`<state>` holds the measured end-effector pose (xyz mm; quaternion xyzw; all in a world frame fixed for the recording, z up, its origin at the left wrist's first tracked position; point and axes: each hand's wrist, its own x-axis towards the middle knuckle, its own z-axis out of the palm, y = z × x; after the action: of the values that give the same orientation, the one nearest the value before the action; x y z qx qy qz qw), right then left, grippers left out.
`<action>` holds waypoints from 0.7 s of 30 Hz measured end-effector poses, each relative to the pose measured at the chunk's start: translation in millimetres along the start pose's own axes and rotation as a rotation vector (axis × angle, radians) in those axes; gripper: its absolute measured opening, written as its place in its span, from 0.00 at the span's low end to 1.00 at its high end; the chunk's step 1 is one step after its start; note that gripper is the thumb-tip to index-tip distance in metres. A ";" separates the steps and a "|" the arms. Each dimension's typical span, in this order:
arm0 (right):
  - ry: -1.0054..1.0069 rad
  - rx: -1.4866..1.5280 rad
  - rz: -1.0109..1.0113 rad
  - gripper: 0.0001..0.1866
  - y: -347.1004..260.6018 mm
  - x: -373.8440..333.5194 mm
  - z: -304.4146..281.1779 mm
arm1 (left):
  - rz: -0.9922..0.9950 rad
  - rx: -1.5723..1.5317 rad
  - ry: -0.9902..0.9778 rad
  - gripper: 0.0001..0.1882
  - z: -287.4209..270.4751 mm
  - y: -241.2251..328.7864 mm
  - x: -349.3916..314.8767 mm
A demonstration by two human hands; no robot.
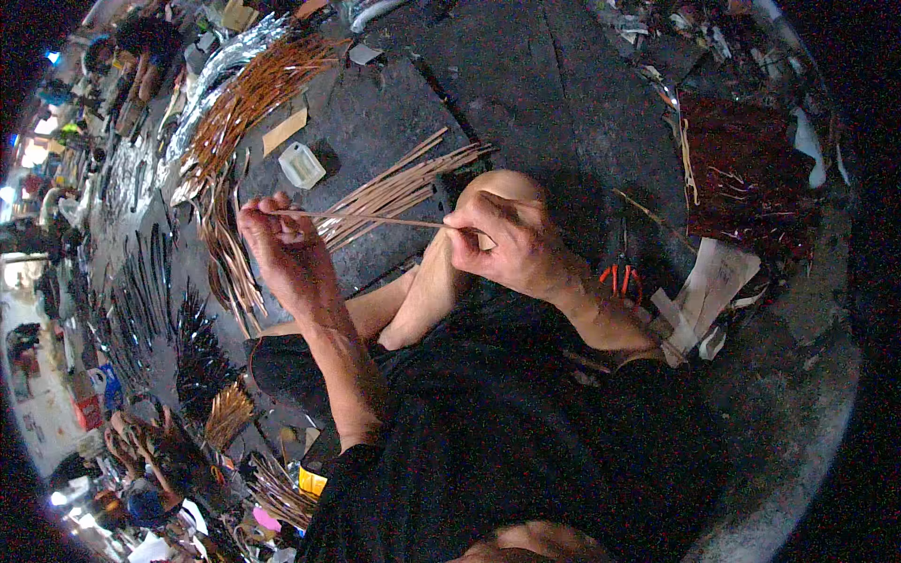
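A thin brown strip is stretched almost level between my two hands, above my bent legs. My right hand pinches its right end between thumb and forefinger, near my knee. At the other end, my left hand is turned palm up with curled fingers, and the strip runs across them in its grip. Just beyond lies a loose bundle of similar pale brown strips on a dark board. A small white plastic container stands on the board past my left hand.
Orange-handled scissors lie right of my right forearm, near crumpled white paper. Dark red-brown sheeting is farther right. Left are copper-coloured strands, dark strips and clutter. A tan flat piece lies by the container.
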<state>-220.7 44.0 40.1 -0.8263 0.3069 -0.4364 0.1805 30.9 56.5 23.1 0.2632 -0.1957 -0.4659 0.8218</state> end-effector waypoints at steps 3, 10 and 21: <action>-0.024 0.036 0.021 0.10 0.5 -10.2 0.9 | -0.010 -0.045 -0.001 0.09 -23.3 13.7 12.0; -0.135 -0.013 0.062 0.09 6.6 -28.1 -13.9 | -0.006 -0.142 0.058 0.14 -89.3 55.8 44.8; -0.163 -0.012 0.012 0.09 8.6 -46.9 -13.6 | 0.112 0.125 0.145 0.11 -124.9 75.5 62.0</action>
<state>-255.2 68.3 14.2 -0.8583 0.2986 -0.3649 0.2025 182.1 66.2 -23.8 0.3357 -0.1787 -0.3859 0.8405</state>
